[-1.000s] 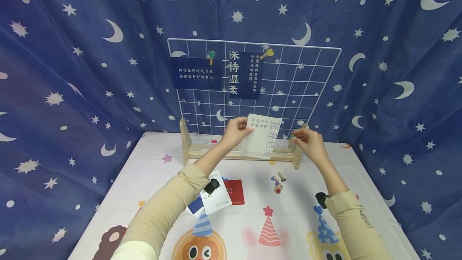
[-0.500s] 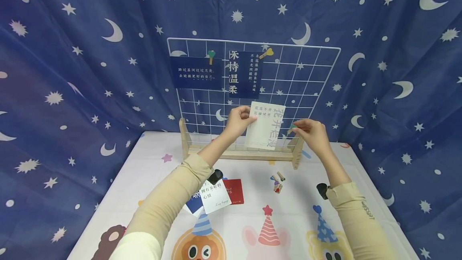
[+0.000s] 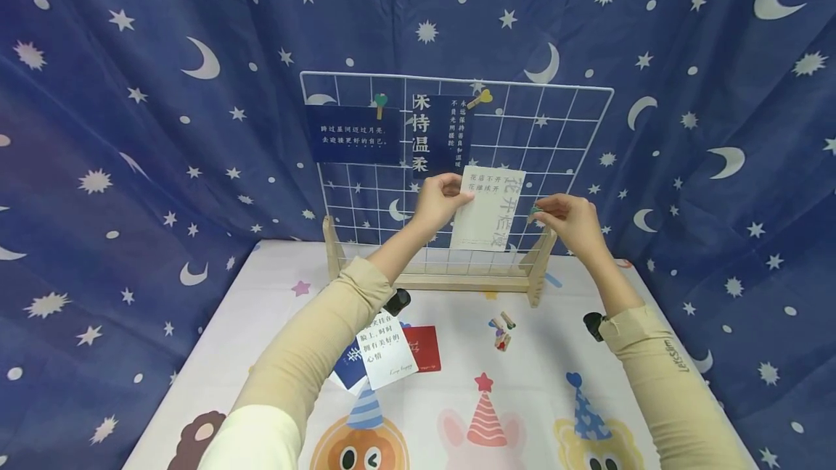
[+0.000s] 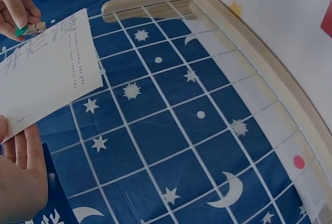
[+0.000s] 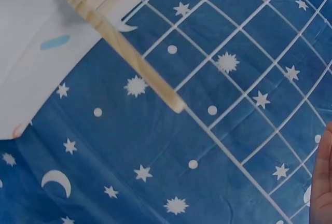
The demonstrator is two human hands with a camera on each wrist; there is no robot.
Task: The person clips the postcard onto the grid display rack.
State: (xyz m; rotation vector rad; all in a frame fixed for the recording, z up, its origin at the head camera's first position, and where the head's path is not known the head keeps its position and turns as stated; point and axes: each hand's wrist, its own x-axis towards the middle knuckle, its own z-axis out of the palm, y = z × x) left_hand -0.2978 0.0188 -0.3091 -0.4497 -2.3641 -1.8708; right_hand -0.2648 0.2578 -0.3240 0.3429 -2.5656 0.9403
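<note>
"What's the room like?"
"Navy star-and-moon fabric [image 3: 196, 122] hangs behind the white, cartoon-printed worktop [image 3: 555, 343]; a white wire grid [image 3: 494, 145] on wooden feet [image 3: 538, 270] stands toward twelve o'clock."
"And the grey-lettered white paper card [image 3: 486, 216]?"
"Before the grid, toward five o'clock, its nine-o'clock edge pinched in the left hand's grip [image 3: 440, 203]. At the card's three o'clock, the right hand's grip [image 3: 575, 222] pinches a green-topped wooden clip [image 4: 32, 29]."

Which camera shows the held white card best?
The head view: the white card fits fully in frame, its edge partly covered by the left hand. The left wrist view is closer but cuts it off; the right wrist view shows none of it.
</note>
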